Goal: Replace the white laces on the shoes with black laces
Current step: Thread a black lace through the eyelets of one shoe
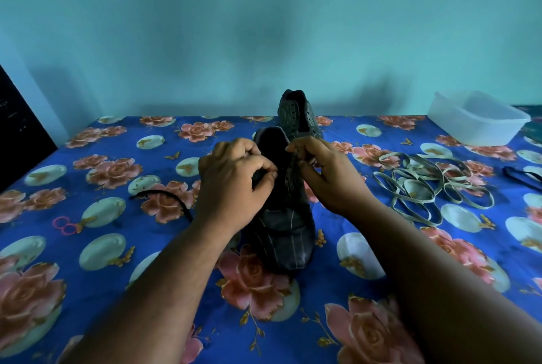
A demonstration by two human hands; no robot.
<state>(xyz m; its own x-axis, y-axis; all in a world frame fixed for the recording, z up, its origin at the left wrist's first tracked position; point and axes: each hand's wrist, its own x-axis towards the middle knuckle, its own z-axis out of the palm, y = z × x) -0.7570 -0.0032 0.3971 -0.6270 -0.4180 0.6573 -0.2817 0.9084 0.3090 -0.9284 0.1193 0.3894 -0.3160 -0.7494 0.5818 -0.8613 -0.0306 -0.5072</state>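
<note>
The near shoe (pixel 283 217) is partly hidden by both hands, so its eyelets cannot be told. A second black lace (pixel 525 176) at three o'clock and a dark panel (pixel 20 135) at nine o'clock are cut off by the edges.

Only two arms of the person are in view. They enter from the bottom edge of the frame, one from the lower left and one from the lower right, and they become narrower toward the centre. Both forearms are bare along all the length that is visible: there are no sleeves and no cuffs. The wrists are also bare, with no watch and no bracelet. The left hand (pixel 234 184) wears no glove and no ring on the fingers that show. The right hand (pixel 328 176) is bare in the same way. The nails that are visible are short and without polish.
</note>
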